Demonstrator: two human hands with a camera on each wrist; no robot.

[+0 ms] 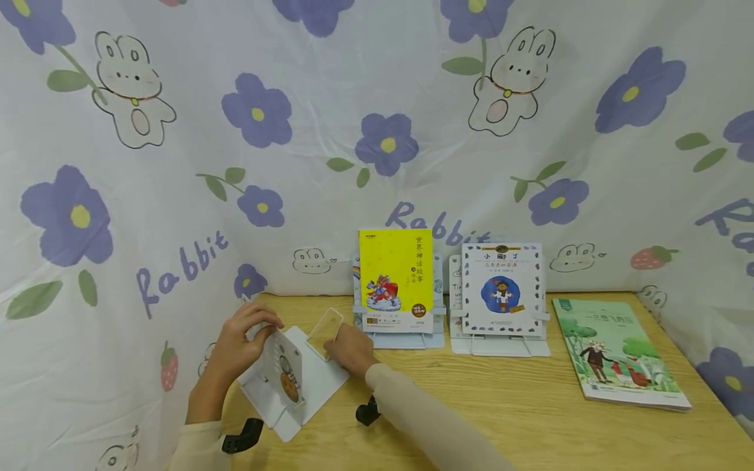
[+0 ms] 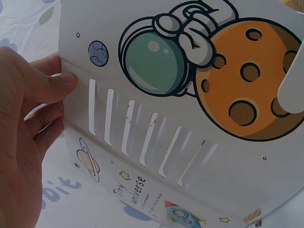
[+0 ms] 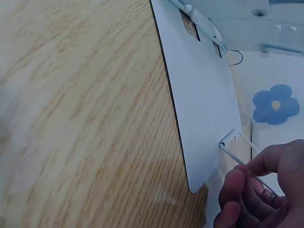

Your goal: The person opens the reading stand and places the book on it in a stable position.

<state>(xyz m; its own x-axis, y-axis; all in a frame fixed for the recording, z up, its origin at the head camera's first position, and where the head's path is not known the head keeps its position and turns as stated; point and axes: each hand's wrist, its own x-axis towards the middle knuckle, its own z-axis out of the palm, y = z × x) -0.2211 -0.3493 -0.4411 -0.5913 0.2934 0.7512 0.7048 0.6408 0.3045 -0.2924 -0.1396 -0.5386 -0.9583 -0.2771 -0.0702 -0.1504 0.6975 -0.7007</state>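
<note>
A white metal book stand point(image 1: 326, 381) stands angled on the table at left. My left hand point(image 1: 241, 343) grips the edge of its raised panel point(image 2: 237, 164), thumb on the printed face in the left wrist view. That panel carries an astronaut on an orange moon, a row of slots and the words "Tiny universe". My right hand point(image 1: 350, 351) pinches the stand's thin white wire support point(image 3: 232, 155), which is hinged at the end of the flat base plate point(image 3: 199, 95). The wire loop tilts up from the base.
Two similar stands at the back hold a yellow book point(image 1: 394, 261) and a white book point(image 1: 501, 320). A green picture book point(image 1: 624, 360) lies flat at right on the wooden table point(image 1: 501, 405). Rabbit-and-flower cloth point(image 1: 330, 216) hangs behind and at left.
</note>
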